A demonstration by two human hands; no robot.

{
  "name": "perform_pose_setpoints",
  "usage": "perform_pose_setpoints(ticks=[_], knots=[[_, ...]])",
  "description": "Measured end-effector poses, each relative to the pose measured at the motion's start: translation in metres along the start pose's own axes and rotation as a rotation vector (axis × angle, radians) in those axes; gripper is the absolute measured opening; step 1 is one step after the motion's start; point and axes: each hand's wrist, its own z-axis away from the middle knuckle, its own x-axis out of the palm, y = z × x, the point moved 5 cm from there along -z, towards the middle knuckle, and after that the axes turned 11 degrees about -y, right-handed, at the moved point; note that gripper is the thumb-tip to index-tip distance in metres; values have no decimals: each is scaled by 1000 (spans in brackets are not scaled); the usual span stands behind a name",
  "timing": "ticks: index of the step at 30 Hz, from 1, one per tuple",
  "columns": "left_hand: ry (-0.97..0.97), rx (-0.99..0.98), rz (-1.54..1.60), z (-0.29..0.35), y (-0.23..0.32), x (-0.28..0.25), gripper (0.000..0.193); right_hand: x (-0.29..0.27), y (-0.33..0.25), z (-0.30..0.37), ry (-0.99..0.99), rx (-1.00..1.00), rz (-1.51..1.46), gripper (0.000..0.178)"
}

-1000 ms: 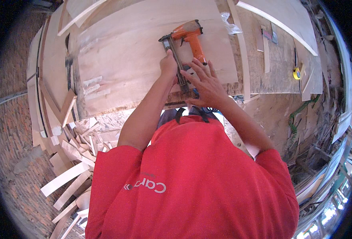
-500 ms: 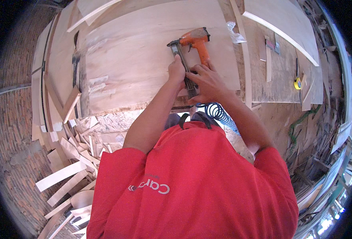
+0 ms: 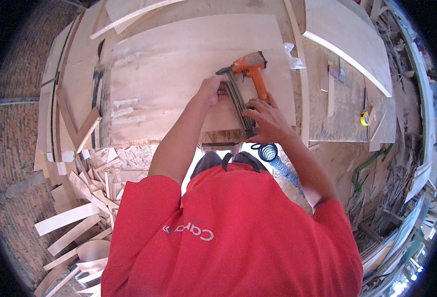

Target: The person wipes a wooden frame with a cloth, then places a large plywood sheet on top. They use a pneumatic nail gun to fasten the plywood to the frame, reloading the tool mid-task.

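An orange pneumatic nail gun (image 3: 249, 60) with a long dark magazine (image 3: 237, 101) is held over a pale plywood sheet (image 3: 164, 74). My right hand (image 3: 268, 120) grips its rear end, fingers across the magazine's lower part and the base of the handle. By the nose end, my left hand (image 3: 211, 90) is closed against the magazine's side, its fingertips partly hidden behind it. A blue coiled air hose (image 3: 280, 166) hangs below my right hand.
More boards lie to the right, with a yellow tape measure (image 3: 365, 118) and a crumpled plastic bag (image 3: 293, 57). Loose wood strips (image 3: 87, 131) rest at the bench's left. A heap of wooden offcuts (image 3: 75, 220) covers the floor at lower left, beside a brick wall (image 3: 15, 143).
My left hand has turned, its thumb no longer lying along the magazine, and sits further left of it. The nail gun has tilted slightly. The whole view has shifted a little.
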Motion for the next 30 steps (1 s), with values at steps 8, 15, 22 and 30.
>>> perform_pose_setpoints(ticks=[8,15,22,30], knots=[[-60,6,-144,0,4,3,18,14,8,16,58,-34,62,60],[-58,-13,-159,7,8,7,16,36,-6,43,212,-73,8,44],[-75,47,-205,12,8,9,14,42,-9,50,170,-9,38,45],[-121,30,-179,4,3,3,15,32,-10,44,170,-11,62,44]])
